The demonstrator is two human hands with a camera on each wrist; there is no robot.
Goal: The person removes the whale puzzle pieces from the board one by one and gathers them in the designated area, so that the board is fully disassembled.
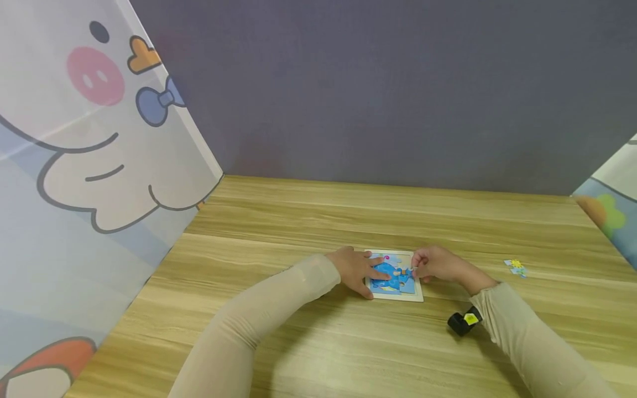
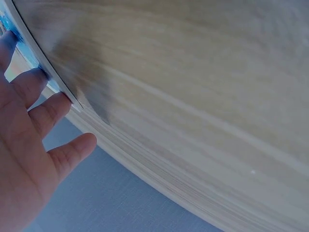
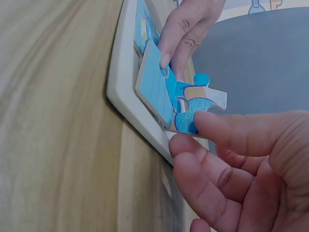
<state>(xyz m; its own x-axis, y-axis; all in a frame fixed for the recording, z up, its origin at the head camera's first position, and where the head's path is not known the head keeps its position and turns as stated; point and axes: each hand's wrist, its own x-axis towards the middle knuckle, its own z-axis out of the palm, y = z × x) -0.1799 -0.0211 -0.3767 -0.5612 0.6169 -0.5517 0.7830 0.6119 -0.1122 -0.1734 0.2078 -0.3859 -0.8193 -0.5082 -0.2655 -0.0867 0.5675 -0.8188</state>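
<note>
A jigsaw puzzle in a white frame (image 1: 398, 298) lies on the table, with a blue picture inside. My left hand (image 1: 354, 271) rests on its left part with fingers spread; in the left wrist view those fingertips (image 2: 60, 100) reach over the frame's edge. At the right side, my right hand (image 1: 439, 264) pinches a blue puzzle piece (image 3: 198, 108) between thumb and fingers. That piece is held tilted beside a light-blue piece (image 3: 155, 84), which sits slightly raised against the frame. Whether the two pieces touch, I cannot tell.
A few loose puzzle pieces (image 1: 516, 267) lie to the right on the wooden table (image 1: 318, 221). Beside the right sleeve is a black object with a yellow label (image 1: 461, 324). A grey panel (image 1: 378, 94) stands behind the table, with a cartoon-printed panel (image 1: 99, 177) on the left.
</note>
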